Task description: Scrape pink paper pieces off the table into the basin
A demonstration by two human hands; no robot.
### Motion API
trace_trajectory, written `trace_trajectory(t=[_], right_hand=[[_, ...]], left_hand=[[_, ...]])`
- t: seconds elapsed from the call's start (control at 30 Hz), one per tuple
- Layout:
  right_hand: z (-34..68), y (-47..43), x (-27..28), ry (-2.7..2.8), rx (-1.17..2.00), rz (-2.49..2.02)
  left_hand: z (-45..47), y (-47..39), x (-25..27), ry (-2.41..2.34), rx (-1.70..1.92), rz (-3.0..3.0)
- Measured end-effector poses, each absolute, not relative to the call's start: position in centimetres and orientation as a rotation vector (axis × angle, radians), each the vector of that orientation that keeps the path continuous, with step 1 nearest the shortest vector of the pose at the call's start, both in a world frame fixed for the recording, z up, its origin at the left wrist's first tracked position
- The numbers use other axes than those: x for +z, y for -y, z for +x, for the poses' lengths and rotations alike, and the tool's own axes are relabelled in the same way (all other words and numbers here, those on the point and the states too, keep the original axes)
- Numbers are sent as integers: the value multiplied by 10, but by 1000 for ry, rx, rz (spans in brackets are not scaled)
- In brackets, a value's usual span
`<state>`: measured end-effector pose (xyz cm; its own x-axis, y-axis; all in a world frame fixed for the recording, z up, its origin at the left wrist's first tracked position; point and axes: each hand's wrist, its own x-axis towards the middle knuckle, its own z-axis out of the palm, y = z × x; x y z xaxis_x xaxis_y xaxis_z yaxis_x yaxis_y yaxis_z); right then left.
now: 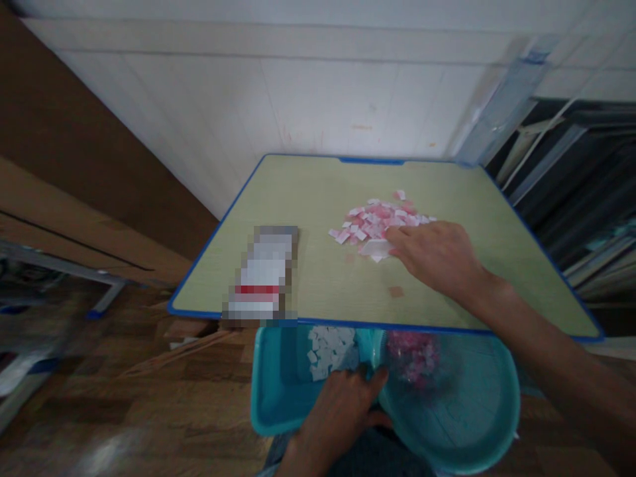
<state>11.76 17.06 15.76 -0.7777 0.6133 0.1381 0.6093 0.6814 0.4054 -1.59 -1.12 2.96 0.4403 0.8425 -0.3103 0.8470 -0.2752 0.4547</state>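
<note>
A loose heap of small pink and white pieces (382, 218), like cut paper, lies on the pale folding table (308, 192). My right hand (437, 255) reaches in from the right, its fingers drawn together at the heap's near side. A larger white piece (376, 249) is at those fingertips. Below the table edge, my left hand (342, 411) is curled where a rectangular turquoise basin (255, 391) meets a round turquoise basin (514, 397). What its fingers hold, if anything, is hidden. White pieces (330, 351) lie in the rectangular basin; pink pieces (415, 354) lie in the round one.
A pixelated flat object (263, 275) lies at the table's left. A clear plastic tube (501, 109) leans on the wall behind the right corner. Dark flat panels (586, 172) stand to the right, a brown cabinet (89, 152) to the left. The floor is wooden.
</note>
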Motion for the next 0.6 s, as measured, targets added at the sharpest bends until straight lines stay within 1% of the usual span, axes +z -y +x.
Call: trace_trajectory(t=[0.1, 0.27, 0.4, 0.6], right_hand=[[120, -173, 162, -2903, 654, 938], [118, -176, 163, -2858, 732, 1074], [117, -175, 158, -2880, 702, 1009], [123, -167, 164, -2871, 741, 1000]], left_hand=[[-16, 11, 31, -1407, -25, 2126], [-16, 11, 31, -1414, -53, 2113], [-12, 14, 34, -1450, -92, 2071], [6, 20, 40, -1638, -300, 1956]])
